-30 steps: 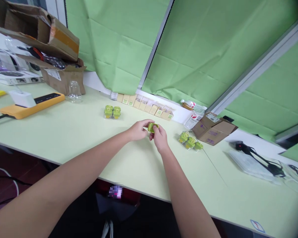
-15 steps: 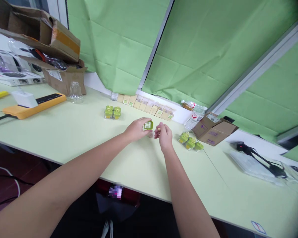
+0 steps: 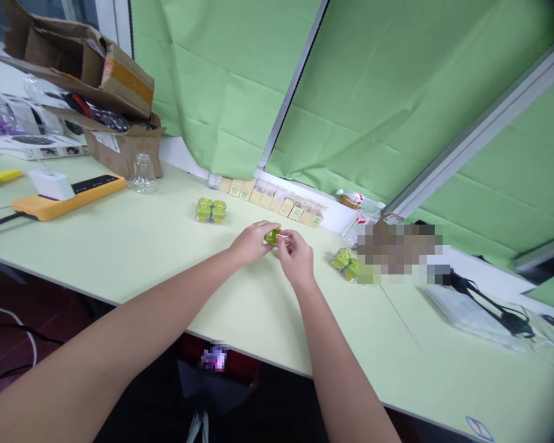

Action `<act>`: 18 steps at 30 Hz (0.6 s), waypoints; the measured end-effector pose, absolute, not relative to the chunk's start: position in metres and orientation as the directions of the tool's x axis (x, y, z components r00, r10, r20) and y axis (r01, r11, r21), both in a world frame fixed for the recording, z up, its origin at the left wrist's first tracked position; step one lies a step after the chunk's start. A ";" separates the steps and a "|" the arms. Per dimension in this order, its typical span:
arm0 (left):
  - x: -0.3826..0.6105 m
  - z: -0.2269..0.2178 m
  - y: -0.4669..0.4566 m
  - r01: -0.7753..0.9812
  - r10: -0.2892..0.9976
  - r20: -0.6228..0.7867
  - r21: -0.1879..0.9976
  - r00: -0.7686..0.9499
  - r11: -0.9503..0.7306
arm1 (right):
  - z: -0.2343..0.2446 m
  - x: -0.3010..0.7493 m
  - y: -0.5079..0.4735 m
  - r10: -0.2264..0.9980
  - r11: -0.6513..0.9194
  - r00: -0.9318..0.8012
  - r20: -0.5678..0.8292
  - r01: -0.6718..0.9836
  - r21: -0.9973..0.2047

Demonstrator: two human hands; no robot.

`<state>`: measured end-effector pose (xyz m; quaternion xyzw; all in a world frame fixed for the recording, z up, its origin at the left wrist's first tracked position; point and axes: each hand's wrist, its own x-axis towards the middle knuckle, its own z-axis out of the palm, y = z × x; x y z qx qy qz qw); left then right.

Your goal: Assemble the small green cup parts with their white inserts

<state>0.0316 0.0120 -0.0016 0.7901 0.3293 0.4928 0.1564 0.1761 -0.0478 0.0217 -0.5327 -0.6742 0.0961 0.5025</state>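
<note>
- The left hand (image 3: 252,242) is grasping a small green plastic piece (image 3: 272,236), curling around its left side.
- The right hand (image 3: 296,258) is pinching the same piece from the right, so both hands are closing on it and neither is released.
- The small green plastic piece is sitting between the two hands, partly covered by them, above the pale green surface (image 3: 143,258); whether it is touching the surface is hard to tell.
- A group of four green pieces in clear plastic (image 3: 211,210) is resting on the surface ahead of the left hand, well clear of it.
- A second green group (image 3: 344,260) is lying just beyond the right hand, partly hidden by a blurred patch (image 3: 399,252).
- A row of small kraft-paper boxes (image 3: 270,204) is standing along the far edge of the surface, behind the hands.
- A clear glass bottle (image 3: 143,175) is standing at the far left, beside an open cardboard box (image 3: 124,151).
- An orange power strip (image 3: 76,197) is lying near it, with a white plug adapter (image 3: 50,184) plugged in.
- Green curtains (image 3: 221,86) are hanging behind everything.
</note>
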 end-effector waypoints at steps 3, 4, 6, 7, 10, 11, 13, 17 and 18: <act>0.034 -0.003 0.012 0.381 0.658 0.678 0.543 0.327 -0.748 | 0.021 0.175 -0.050 0.784 0.370 0.062 0.617 0.751 -0.546; 0.035 -0.003 0.011 0.387 0.655 0.678 0.535 0.333 -0.751 | 0.020 0.175 -0.050 0.775 0.355 0.066 0.629 0.778 -0.519; 0.037 -0.002 0.008 0.399 0.652 0.672 0.523 0.350 -0.753 | 0.019 0.176 -0.048 0.760 0.331 0.064 0.647 0.818 -0.470; 0.038 -0.001 0.006 0.408 0.654 0.666 0.518 0.359 -0.752 | 0.018 0.176 -0.047 0.756 0.320 0.055 0.652 0.838 -0.442; 0.041 0.001 -0.001 0.434 0.665 0.652 0.512 0.365 -0.741 | 0.015 0.176 -0.045 0.754 0.276 0.034 0.656 0.890 -0.364; 0.043 0.002 -0.003 0.439 0.669 0.649 0.514 0.363 -0.737 | 0.014 0.176 -0.045 0.755 0.259 0.036 0.655 0.901 -0.348; 0.045 0.002 -0.006 0.439 0.674 0.645 0.521 0.360 -0.732 | 0.013 0.174 -0.046 0.751 0.222 0.064 0.657 0.913 -0.343; 0.048 0.001 -0.008 0.401 0.683 0.644 0.557 0.344 -0.727 | 0.015 0.171 -0.047 0.732 0.155 0.155 0.664 0.910 -0.384; 0.049 0.000 -0.007 0.391 0.686 0.645 0.567 0.338 -0.725 | 0.015 0.170 -0.047 0.728 0.149 0.170 0.664 0.906 -0.396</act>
